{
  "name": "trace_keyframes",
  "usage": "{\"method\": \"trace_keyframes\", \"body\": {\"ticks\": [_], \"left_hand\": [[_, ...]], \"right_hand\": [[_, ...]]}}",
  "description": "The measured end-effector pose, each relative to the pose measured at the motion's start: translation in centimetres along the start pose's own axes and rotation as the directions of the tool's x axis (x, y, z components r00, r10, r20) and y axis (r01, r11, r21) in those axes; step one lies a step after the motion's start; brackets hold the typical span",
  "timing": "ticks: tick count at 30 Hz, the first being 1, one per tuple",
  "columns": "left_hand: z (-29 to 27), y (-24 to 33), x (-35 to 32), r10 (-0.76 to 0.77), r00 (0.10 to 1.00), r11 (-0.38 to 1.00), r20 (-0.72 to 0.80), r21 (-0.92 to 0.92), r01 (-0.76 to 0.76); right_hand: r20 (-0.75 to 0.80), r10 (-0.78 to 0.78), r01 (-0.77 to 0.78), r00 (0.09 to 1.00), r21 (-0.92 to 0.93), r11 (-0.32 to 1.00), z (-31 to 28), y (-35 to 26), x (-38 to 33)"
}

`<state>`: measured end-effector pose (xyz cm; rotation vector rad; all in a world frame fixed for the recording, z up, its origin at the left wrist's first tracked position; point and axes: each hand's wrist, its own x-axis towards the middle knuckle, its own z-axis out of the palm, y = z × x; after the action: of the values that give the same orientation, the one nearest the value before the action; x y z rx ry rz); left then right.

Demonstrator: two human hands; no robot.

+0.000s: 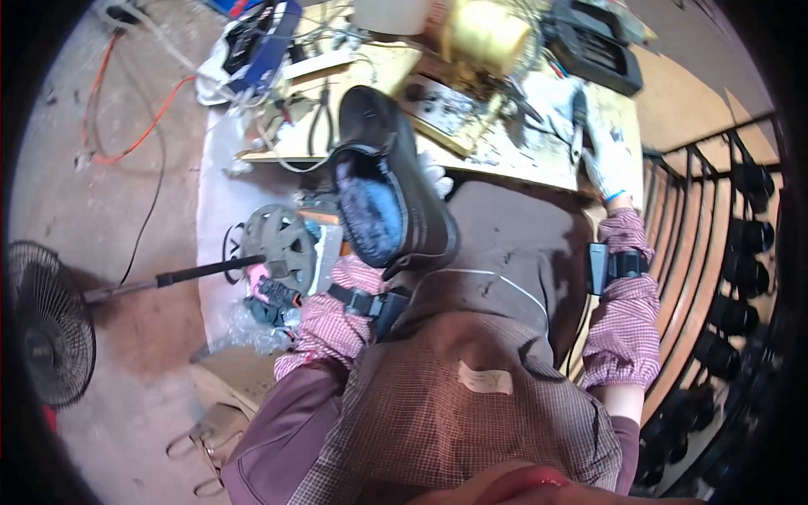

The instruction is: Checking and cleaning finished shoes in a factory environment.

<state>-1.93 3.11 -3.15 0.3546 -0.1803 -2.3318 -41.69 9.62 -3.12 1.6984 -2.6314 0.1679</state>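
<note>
A black shoe with a dark, bluish worn-looking inside lies tilted over my lap, its toe pointing at the table. My left hand, in a white glove, is mostly hidden beneath it; pale fingertips show along the shoe's right side, gripping it from below. My right hand, also in a white glove, reaches over the table's right edge beside a dark-handled hand tool. Its fingers blend into the bright tabletop, so whether they touch or grip the tool is unclear.
The worktable holds a yellow spool, pliers, a black tool case and scattered scraps. A standing fan is at left. Several black shoes fill a slatted rack at right. A cardboard box lies lower left.
</note>
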Motion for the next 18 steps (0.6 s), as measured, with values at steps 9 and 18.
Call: {"method": "trace_keyframes", "body": {"ticks": [9, 18], "left_hand": [[-5.2, 3.1, 6.2, 0.140, 0.963, 0.947, 0.231, -0.315, -0.062], [-1.6, 2.6, 1.5, 0.147, 0.988, 0.989, -0.050, -0.018, -0.148]], "right_hand": [[-0.109, -0.026, 0.008, 0.994, -0.158, 0.987, 2.1, -1.3, 1.9], [-0.157, -0.041, 0.054, 0.987, 0.081, 0.995, -6.4, 1.3, -2.0]]}}
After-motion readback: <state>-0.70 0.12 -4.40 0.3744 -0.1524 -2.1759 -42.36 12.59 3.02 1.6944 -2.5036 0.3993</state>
